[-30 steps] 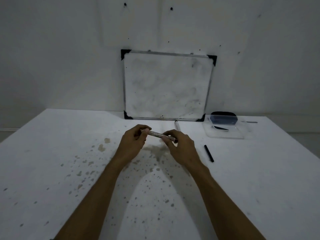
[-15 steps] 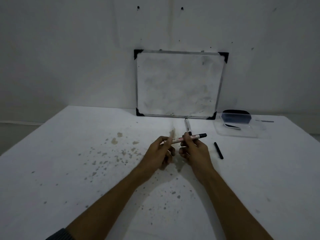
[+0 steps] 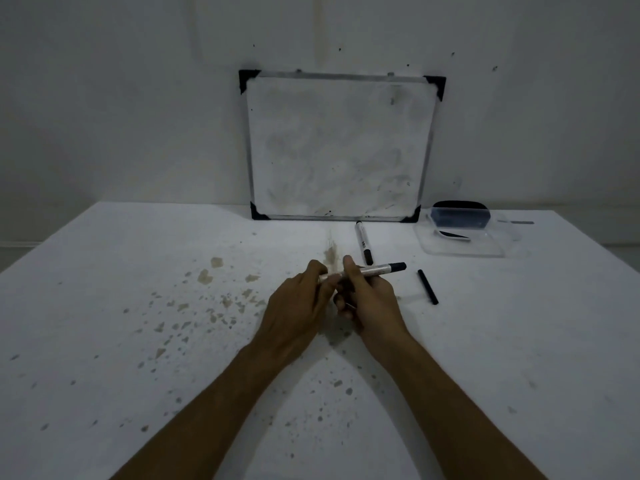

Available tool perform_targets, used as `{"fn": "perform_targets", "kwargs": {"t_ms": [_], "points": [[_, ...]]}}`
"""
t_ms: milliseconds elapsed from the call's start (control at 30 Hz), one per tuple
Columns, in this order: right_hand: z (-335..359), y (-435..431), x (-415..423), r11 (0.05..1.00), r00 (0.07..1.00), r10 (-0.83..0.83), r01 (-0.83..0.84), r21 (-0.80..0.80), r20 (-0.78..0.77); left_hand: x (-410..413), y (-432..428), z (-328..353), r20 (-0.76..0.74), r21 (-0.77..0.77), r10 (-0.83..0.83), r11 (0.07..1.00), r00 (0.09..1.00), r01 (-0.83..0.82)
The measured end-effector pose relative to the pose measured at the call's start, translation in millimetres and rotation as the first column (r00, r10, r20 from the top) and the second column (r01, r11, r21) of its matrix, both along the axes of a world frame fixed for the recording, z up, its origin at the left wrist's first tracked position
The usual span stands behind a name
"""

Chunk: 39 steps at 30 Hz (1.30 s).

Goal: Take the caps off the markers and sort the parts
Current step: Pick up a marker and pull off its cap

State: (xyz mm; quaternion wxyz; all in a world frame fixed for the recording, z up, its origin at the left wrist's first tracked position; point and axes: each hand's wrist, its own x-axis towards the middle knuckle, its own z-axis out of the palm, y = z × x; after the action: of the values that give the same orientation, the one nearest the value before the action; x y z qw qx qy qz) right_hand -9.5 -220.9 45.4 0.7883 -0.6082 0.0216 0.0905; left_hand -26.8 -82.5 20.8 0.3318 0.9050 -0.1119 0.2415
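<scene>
Both hands hold one marker over a stained white table.

I see my left hand [image 3: 298, 306] and right hand [image 3: 370, 299] gripping a marker [image 3: 375, 269], its black cap [image 3: 398, 266] pointing right. A second marker [image 3: 363, 242] and what may be a loose black cap [image 3: 427, 286] lie nearby; a clear tray [image 3: 460, 249] sits beside a whiteboard [image 3: 339, 147].

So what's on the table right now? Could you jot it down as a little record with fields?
held marker: white barrel with black end, gripped by both hands
left hand: closed on the barrel's left end
right hand: closed on its middle
second marker: lying near the whiteboard
loose black piece: on the table, right of the hands
clear tray: far right, dark items inside
</scene>
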Motion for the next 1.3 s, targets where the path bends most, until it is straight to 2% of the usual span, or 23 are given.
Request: {"fn": "perform_targets", "kwargs": {"t_ms": [67,100,233,300,333,400,433,467,533,667,767,800,833,867,900,967,1000,1033,1167,1300], "points": [[-1,2,0,1.0,1.0,-0.008,0.008,0.019,-0.017,-1,0,-1,-0.113,-0.17,-0.094,0.983,0.989,0.074],[-2,1,0,0.999,1.0,-0.015,0.016,0.039,-0.024,-1,1,0,-0.122,-0.201,-0.111,0.976,0.986,0.085],[-4,0,0,0.997,0.999,-0.007,0.005,0.075,0.033,-1,2,3,-0.095,-0.154,-0.065,0.987,0.993,0.05],[-4,-1,1,1.0,0.991,-0.014,0.01,0.029,0.135,1,0,5,-0.172,-0.247,-0.079,0.968,0.982,0.035],[-4,-3,3,1.0,0.977,-0.012,0.016,-0.018,0.211,2,0,9,-0.247,-0.366,-0.13,0.93,0.96,0.032],[-3,-6,5,0.994,0.937,0.022,0.017,-0.109,0.35,6,4,16,-0.389,-0.624,-0.32,0.782,0.864,0.009],[-3,-6,6,0.992,0.921,0.038,0.011,-0.125,0.388,7,7,19,-0.415,-0.684,-0.386,0.729,0.824,-0.003],[-3,-6,7,0.993,0.914,0.044,0.004,-0.118,0.403,8,9,20,-0.422,-0.699,-0.409,0.715,0.809,-0.003],[-2,-4,8,0.996,0.931,0.04,-0.006,-0.093,0.364,6,9,15,-0.377,-0.649,-0.351,0.761,0.857,0.026],[-5,-1,5,0.999,0.989,-0.001,0.006,-0.035,0.147,2,4,2,-0.225,-0.281,-0.155,0.956,0.962,0.088],[-10,0,2,0.996,0.993,0.023,-0.013,-0.085,0.118,4,8,-2,-0.125,-0.019,-0.065,0.998,0.99,0.063],[-11,1,1,0.993,0.99,0.035,-0.02,-0.112,0.135,4,7,-3,-0.118,0.014,-0.05,0.999,0.992,0.052],[-10,1,0,0.992,0.987,0.041,-0.02,-0.128,0.157,3,4,-4,-0.14,-0.02,-0.056,0.998,0.988,0.054],[-9,1,0,0.991,0.981,0.04,-0.015,-0.131,0.189,2,0,-2,-0.196,-0.14,-0.087,0.988,0.977,0.06],[-7,1,-1,0.992,0.972,0.037,-0.008,-0.125,0.23,2,-3,2,-0.263,-0.324,-0.146,0.944,0.954,0.055],[-4,0,-1,0.994,0.947,0.038,-0.003,-0.108,0.319,5,-5,14,-0.376,-0.662,-0.306,0.749,0.875,-0.023],[-4,-1,-1,0.994,0.937,0.043,-0.006,-0.109,0.345,7,-3,18,-0.396,-0.733,-0.36,0.678,0.845,-0.055],[-4,-1,-1,0.993,0.934,0.048,-0.007,-0.117,0.353,7,-2,20,-0.406,-0.744,-0.375,0.665,0.833,-0.063],[-5,1,2,0.992,0.969,0.014,0.018,-0.127,0.248,-2,-5,9,-0.329,-0.49,-0.193,0.872,0.924,0.007],[-10,1,4,0.994,0.985,0.015,0.004,-0.112,0.172,-1,-5,1,-0.169,-0.133,-0.032,0.991,0.985,0.009]]}}
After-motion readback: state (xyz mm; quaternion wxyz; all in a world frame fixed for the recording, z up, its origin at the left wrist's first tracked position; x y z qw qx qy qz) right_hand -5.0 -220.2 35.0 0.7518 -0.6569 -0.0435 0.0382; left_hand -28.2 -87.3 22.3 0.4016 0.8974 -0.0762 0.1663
